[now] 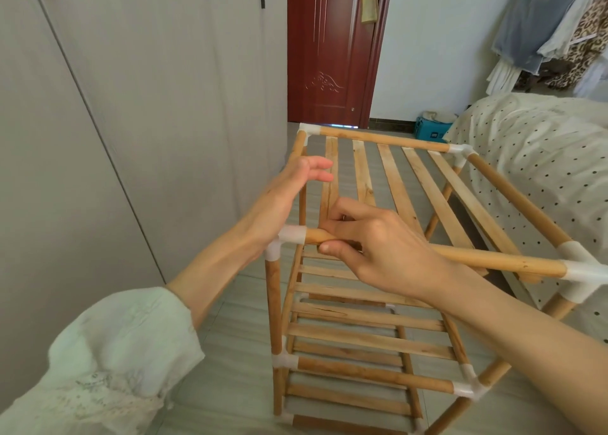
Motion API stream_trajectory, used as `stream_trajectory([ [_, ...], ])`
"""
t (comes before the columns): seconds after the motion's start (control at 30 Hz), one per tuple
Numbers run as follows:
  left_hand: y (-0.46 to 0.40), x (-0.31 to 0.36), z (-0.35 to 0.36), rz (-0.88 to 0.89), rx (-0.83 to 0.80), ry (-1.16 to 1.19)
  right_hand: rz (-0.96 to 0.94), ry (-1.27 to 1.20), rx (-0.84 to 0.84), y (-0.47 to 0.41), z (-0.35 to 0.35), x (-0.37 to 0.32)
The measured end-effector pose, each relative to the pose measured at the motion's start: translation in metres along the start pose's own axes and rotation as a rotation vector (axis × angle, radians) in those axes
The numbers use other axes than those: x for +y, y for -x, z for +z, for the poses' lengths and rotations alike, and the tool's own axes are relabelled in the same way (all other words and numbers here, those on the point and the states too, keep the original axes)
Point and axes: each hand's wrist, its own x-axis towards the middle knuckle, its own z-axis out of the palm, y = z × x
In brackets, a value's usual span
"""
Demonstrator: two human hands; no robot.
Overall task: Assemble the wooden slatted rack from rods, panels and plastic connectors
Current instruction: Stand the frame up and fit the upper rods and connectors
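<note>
My right hand [375, 243] pinches the near rod [477, 259] by its left end, rod running left-right w/ connector [291, 234] just left; left hand [289, 191] open, beside the slats [330, 178].

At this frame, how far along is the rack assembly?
Mostly built: the rack stands on the floor with lower slatted shelves seated and white connectors on its corners. In hand: the right hand pinches the near top rod beside the top slats; the left hand hovers open by the left rail. Left: seating those slats, apparently.
</note>
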Motion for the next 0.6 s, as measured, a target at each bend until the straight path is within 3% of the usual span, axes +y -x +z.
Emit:
stream_trajectory([
  [0.2, -0.021, -0.01, 0.004, -0.088, 0.011, -0.508, 0.029, 0.075, 0.005, -0.006, 0.0, 0.016],
  [0.37, -0.027, -0.007, -0.001, -0.273, -0.027, -0.599, 0.274, 0.209, 0.024, 0.016, -0.021, 0.037],
  [0.5, -0.031, -0.001, 0.002, -0.328, -0.096, -0.835, 0.507, 0.208, -0.151, 0.032, -0.037, 0.043],
  [0.6, -0.03, 0.001, 0.004, -0.368, -0.111, -0.837, 0.526, 0.202, -0.191, 0.032, -0.035, 0.041],
])
